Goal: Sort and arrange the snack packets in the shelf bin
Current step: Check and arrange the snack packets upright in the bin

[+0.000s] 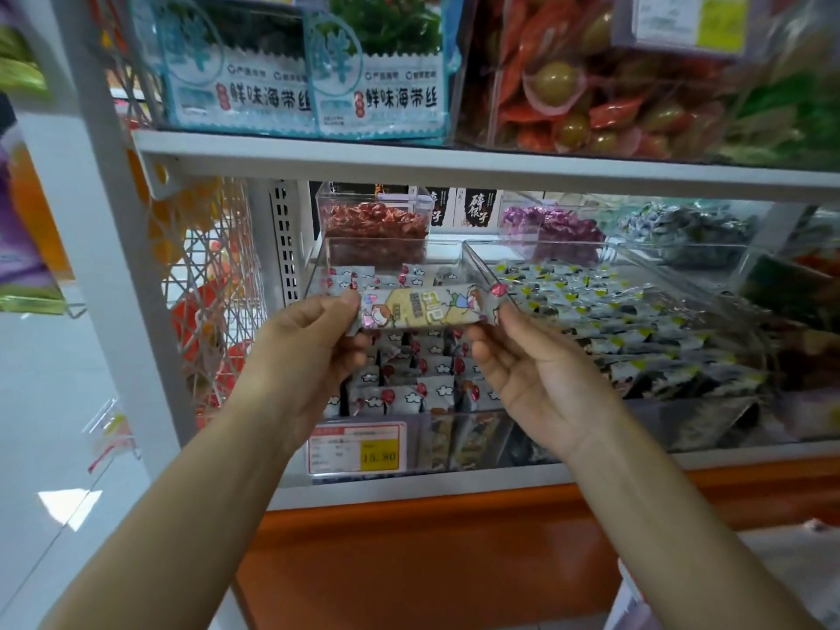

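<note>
**A:** Where is the snack packet point(422, 306) now?

**B:** It hangs flat in the air over the clear shelf bin point(454, 429), about in the middle. Its long side runs from 9 o'clock to 3 o'clock. The rows of packets point(409, 379) of the same kind lie under it, toward 6 o'clock.

**A:** And the grip?

**B:** The left hand point(313, 338) pinches the 9 o'clock end between thumb and fingers. The right hand point(536, 375) has its palm turned up and pinches the 3 o'clock end with the fingertips only. Both grips are narrow and hold only the edges of the wrapper.

**A:** What could go wrong from here?

**B:** I think the wrapper is smooth, so such a light pinch may slip when one hand lets go. The packet could then fall crooked on the rows and disturb them. Also, the neighbouring bin point(613, 320) at 3 o'clock holds a different, darker kind and touches this one. A packet set down too far to the right could cross the wall and get mixed in. The rows at 6 o'clock look tight, so pushing it in hard may tip the others toward the price label point(357, 447).
</note>
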